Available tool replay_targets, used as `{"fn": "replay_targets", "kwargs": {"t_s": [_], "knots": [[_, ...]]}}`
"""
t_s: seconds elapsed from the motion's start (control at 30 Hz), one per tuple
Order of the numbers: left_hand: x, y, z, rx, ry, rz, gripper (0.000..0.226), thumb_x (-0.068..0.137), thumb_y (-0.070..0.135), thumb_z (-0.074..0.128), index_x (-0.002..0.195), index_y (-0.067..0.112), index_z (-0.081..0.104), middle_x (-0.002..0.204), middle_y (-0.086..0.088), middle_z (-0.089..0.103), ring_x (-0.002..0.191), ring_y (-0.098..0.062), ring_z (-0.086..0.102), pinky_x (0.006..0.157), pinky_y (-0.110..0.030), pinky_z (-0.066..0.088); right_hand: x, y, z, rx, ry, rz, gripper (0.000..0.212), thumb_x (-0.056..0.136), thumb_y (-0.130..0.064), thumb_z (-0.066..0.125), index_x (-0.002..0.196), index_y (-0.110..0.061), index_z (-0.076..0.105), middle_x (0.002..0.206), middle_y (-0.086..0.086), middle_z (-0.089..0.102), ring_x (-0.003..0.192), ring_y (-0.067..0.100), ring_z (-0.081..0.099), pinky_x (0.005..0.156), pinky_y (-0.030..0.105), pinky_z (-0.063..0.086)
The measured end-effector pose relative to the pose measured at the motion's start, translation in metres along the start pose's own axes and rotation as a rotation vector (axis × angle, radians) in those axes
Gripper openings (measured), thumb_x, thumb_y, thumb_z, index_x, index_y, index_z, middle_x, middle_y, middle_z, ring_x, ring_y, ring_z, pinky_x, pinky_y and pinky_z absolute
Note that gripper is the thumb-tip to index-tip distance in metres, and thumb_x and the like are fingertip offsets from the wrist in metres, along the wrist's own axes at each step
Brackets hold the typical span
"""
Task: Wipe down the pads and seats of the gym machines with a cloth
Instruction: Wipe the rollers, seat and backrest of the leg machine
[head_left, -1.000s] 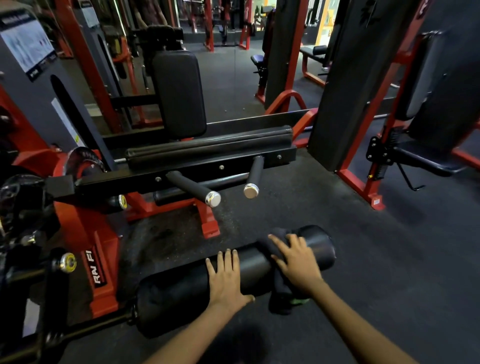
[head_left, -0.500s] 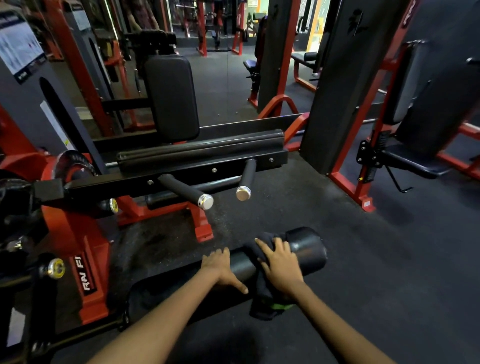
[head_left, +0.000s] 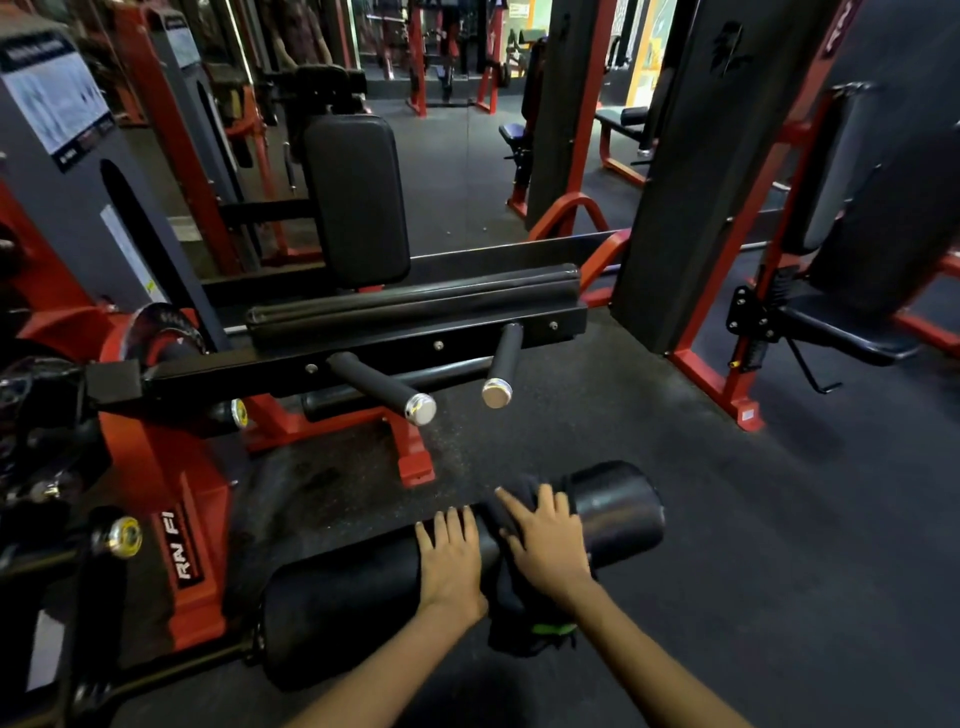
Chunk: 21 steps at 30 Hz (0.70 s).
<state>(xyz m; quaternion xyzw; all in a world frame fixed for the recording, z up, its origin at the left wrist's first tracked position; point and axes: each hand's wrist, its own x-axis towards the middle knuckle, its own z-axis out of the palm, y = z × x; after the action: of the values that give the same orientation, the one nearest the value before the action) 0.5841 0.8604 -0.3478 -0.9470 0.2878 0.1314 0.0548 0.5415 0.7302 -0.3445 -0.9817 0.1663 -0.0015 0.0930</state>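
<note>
A black roller pad (head_left: 618, 512) of a red leg machine lies across the lower middle of the head view. A dark cloth (head_left: 514, 605) with a green tag is draped over the roller. My right hand (head_left: 548, 543) presses flat on the cloth with straight fingers. My left hand (head_left: 451, 558) rests flat on the bare roller just left of the cloth, touching the right hand's side. A long black bench pad (head_left: 410, 306) and an upright back pad (head_left: 356, 200) belong to the same machine, farther off.
Two black handles with chrome caps (head_left: 421, 408) jut toward me above the roller. The red frame (head_left: 171, 519) stands at left. Another machine with a black seat (head_left: 852, 332) stands at right on the dark rubber floor (head_left: 779, 571).
My left hand went from gripping over the roller to lying flat close beside the cloth. My right hand and the cloth shifted slightly along the roller.
</note>
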Motion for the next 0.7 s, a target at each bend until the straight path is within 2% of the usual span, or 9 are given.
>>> {"fn": "replay_targets", "kwargs": {"t_s": [0.1, 0.17, 0.27, 0.33, 0.37, 0.43, 0.53, 0.6, 0.7], "knots": [[0.01, -0.017, -0.008, -0.051, -0.04, 0.078, 0.126, 0.064, 0.069, 0.069, 0.15, 0.004, 0.004, 0.15, -0.012, 0.02, 0.138, -0.03, 0.019, 0.115, -0.05, 0.016, -0.003, 0.031, 0.001, 0.024, -0.006, -0.155, 0.055, 0.092, -0.043, 0.046, 0.145, -0.042, 0.031, 0.13, 0.011, 0.043, 0.113, 0.032, 0.045, 0.086, 0.041, 0.043], [0.022, -0.034, -0.018, -0.099, -0.128, 0.112, 0.129, 0.058, 0.076, 0.068, 0.151, 0.006, 0.01, 0.147, -0.01, 0.021, 0.135, -0.029, 0.021, 0.113, -0.048, 0.022, 0.006, 0.065, -0.003, 0.036, 0.044, -0.031, 0.053, 0.093, -0.044, 0.047, 0.143, -0.045, 0.032, 0.128, 0.009, 0.043, 0.113, 0.031, 0.044, 0.086, 0.039, 0.044], [0.037, -0.043, -0.026, -0.171, -0.205, 0.132, 0.123, 0.054, 0.077, 0.071, 0.147, 0.012, 0.024, 0.143, -0.007, 0.025, 0.133, -0.026, 0.022, 0.112, -0.048, 0.024, 0.018, 0.1, -0.016, 0.045, 0.028, 0.288, 0.052, 0.095, -0.045, 0.046, 0.144, -0.047, 0.03, 0.134, 0.008, 0.035, 0.121, 0.03, 0.035, 0.096, 0.042, 0.041], [0.04, -0.041, -0.025, -0.206, -0.242, 0.124, 0.126, 0.052, 0.075, 0.073, 0.148, 0.012, 0.018, 0.148, -0.007, 0.018, 0.138, -0.028, 0.017, 0.114, -0.052, 0.019, 0.023, 0.097, -0.022, 0.045, 0.013, 0.366, 0.052, 0.095, -0.046, 0.046, 0.144, -0.045, 0.03, 0.136, 0.008, 0.033, 0.123, 0.03, 0.033, 0.098, 0.043, 0.04], [0.042, -0.04, -0.023, -0.225, -0.266, 0.114, 0.129, 0.052, 0.074, 0.074, 0.149, 0.013, 0.015, 0.151, -0.007, 0.014, 0.14, -0.028, 0.014, 0.115, -0.053, 0.017, 0.024, 0.088, -0.023, 0.014, 0.001, 0.339, 0.051, 0.094, -0.046, 0.045, 0.143, -0.045, 0.03, 0.137, 0.008, 0.032, 0.123, 0.03, 0.034, 0.096, 0.042, 0.04], [0.044, -0.04, -0.019, -0.242, -0.309, 0.091, 0.133, 0.052, 0.073, 0.075, 0.15, 0.012, 0.009, 0.156, -0.01, 0.01, 0.144, -0.029, 0.012, 0.117, -0.051, 0.015, 0.019, 0.063, -0.017, -0.038, -0.03, 0.152, 0.052, 0.094, -0.047, 0.044, 0.144, -0.047, 0.027, 0.135, 0.007, 0.034, 0.12, 0.029, 0.036, 0.092, 0.037, 0.04], [0.048, -0.041, -0.02, -0.235, -0.344, 0.083, 0.134, 0.049, 0.074, 0.076, 0.15, 0.012, 0.012, 0.155, -0.01, 0.021, 0.142, -0.029, 0.024, 0.116, -0.046, 0.023, 0.004, 0.048, -0.008, 0.006, -0.08, -0.102, 0.055, 0.094, -0.046, 0.045, 0.146, -0.045, 0.025, 0.133, 0.008, 0.036, 0.116, 0.029, 0.038, 0.09, 0.036, 0.042], [0.047, -0.04, -0.021, -0.238, -0.325, 0.075, 0.132, 0.047, 0.074, 0.076, 0.148, 0.013, 0.017, 0.152, -0.009, 0.028, 0.139, -0.028, 0.029, 0.114, -0.045, 0.026, 0.004, 0.066, -0.01, 0.018, -0.057, -0.099, 0.054, 0.095, -0.046, 0.045, 0.146, -0.045, 0.026, 0.133, 0.009, 0.037, 0.115, 0.029, 0.039, 0.092, 0.037, 0.042], [0.04, -0.037, -0.019, -0.23, -0.276, 0.059, 0.133, 0.048, 0.072, 0.077, 0.149, 0.013, 0.015, 0.152, -0.009, 0.027, 0.139, -0.028, 0.028, 0.115, -0.046, 0.022, 0.014, 0.098, -0.015, 0.003, 0.0, 0.135, 0.052, 0.095, -0.048, 0.043, 0.145, -0.046, 0.027, 0.134, 0.007, 0.036, 0.118, 0.028, 0.038, 0.093, 0.037, 0.042]]}}
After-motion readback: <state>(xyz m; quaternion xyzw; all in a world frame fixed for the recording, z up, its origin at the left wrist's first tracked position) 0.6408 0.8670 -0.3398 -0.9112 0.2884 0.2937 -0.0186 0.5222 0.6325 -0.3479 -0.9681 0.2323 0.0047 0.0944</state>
